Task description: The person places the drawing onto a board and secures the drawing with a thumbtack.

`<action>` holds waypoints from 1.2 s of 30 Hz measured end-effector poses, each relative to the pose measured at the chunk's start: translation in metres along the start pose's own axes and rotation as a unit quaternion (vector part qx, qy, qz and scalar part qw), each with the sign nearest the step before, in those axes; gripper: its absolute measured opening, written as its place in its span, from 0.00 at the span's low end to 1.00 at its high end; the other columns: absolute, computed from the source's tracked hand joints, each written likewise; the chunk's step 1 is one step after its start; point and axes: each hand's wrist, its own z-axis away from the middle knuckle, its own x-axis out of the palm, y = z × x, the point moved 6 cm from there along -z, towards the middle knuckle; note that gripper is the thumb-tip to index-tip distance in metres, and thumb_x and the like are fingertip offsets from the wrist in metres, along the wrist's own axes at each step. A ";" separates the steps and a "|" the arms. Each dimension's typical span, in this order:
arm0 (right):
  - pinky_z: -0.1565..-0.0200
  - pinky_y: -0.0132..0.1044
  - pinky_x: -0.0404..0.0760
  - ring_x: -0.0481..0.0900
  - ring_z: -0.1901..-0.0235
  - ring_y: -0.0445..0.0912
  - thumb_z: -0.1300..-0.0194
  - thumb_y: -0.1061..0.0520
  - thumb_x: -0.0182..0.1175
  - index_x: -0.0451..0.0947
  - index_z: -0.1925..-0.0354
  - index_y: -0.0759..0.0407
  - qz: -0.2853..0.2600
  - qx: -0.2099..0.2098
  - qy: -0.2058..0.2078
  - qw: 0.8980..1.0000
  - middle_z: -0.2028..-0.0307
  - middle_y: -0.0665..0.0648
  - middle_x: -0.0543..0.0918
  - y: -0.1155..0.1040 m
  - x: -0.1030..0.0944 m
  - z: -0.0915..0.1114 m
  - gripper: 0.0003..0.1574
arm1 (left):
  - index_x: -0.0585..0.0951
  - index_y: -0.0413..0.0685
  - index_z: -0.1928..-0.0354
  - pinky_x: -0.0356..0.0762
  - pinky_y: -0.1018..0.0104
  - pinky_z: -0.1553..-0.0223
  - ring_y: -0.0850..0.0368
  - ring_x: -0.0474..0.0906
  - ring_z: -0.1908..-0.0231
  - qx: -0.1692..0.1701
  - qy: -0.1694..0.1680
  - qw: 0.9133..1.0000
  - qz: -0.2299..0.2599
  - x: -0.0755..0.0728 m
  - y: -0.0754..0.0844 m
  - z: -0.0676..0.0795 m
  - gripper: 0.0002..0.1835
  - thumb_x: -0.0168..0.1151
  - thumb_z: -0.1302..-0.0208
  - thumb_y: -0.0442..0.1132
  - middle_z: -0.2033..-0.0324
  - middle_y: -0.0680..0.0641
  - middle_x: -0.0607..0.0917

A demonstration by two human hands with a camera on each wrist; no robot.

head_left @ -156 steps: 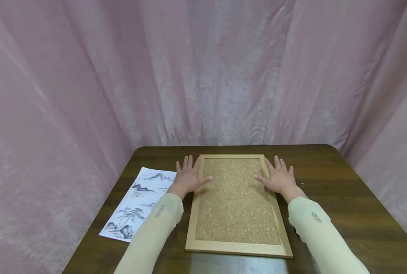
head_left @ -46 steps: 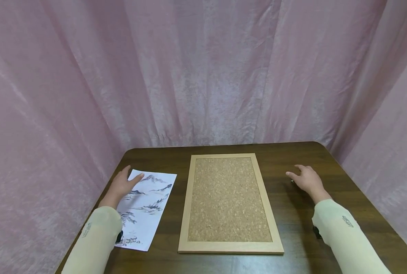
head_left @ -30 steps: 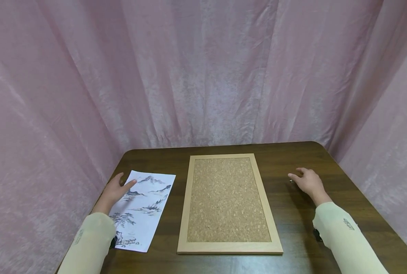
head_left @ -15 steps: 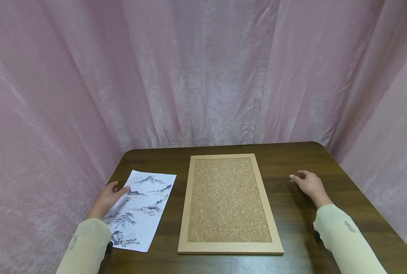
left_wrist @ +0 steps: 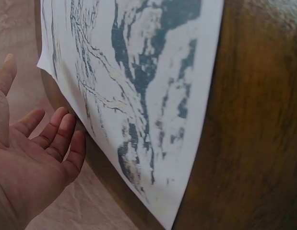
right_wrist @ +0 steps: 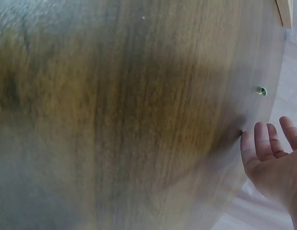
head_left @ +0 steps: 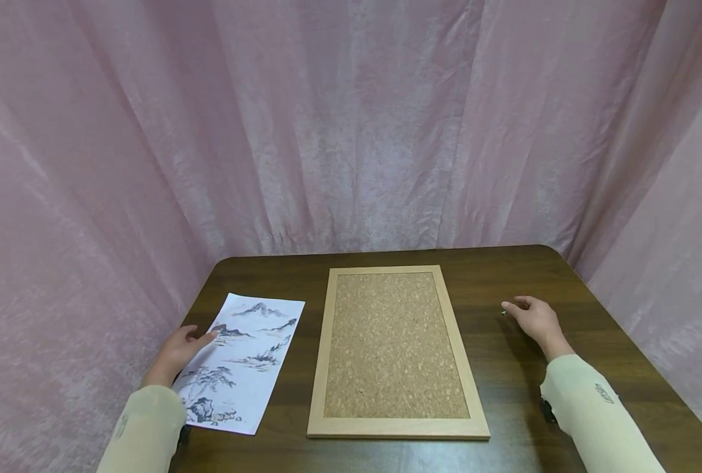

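A white sheet of paper (head_left: 241,361) printed with ink-style mountains and trees lies on the left of the table. My left hand (head_left: 177,351) is at its left edge, thumb over the print. Seen from the left wrist, the fingers (left_wrist: 52,134) of that hand are loosely bent beside the paper's edge, the thumb spread away from them. Right of the corkboard, my right hand (head_left: 538,322) hovers close over the table, fingers relaxed. Near its fingertips lies a small thumbtack (right_wrist: 261,91) with a greenish-gold shine. Both hands hold nothing.
The corkboard (head_left: 396,345) with a light wooden frame lies flat in the middle of the brown wooden table (head_left: 475,263). Pink curtains (head_left: 351,131) hang behind and to both sides.
Both hands have left the corkboard, the left for the paper, the right for the tack. Lately the left hand slid down toward me along the paper's left edge; the right hand barely moved.
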 end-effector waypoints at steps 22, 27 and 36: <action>0.36 0.60 0.62 0.58 0.33 0.70 0.25 0.45 0.53 0.64 0.33 0.74 -0.108 0.052 0.010 0.993 0.32 0.77 0.61 0.013 0.013 0.004 0.39 | 0.53 0.24 0.28 0.50 0.37 0.32 0.28 0.54 0.33 -0.089 -0.019 0.993 0.079 0.007 -0.030 -0.003 0.52 0.59 0.33 0.62 0.30 0.23 0.53; 0.37 0.60 0.63 0.61 0.35 0.70 0.26 0.47 0.55 0.67 0.35 0.74 -0.113 0.054 0.020 0.992 0.34 0.77 0.64 0.016 0.015 0.005 0.35 | 0.57 0.26 0.29 0.55 0.36 0.34 0.28 0.58 0.35 -0.099 -0.002 0.993 0.063 0.009 -0.039 -0.007 0.50 0.61 0.34 0.61 0.32 0.23 0.58; 0.41 0.60 0.66 0.69 0.41 0.70 0.28 0.51 0.58 0.74 0.42 0.74 -0.054 0.036 0.056 0.996 0.40 0.76 0.73 0.015 0.018 0.003 0.29 | 0.59 0.22 0.33 0.62 0.37 0.38 0.27 0.65 0.41 -0.059 0.030 0.997 0.049 0.011 -0.027 -0.002 0.44 0.68 0.36 0.48 0.39 0.20 0.64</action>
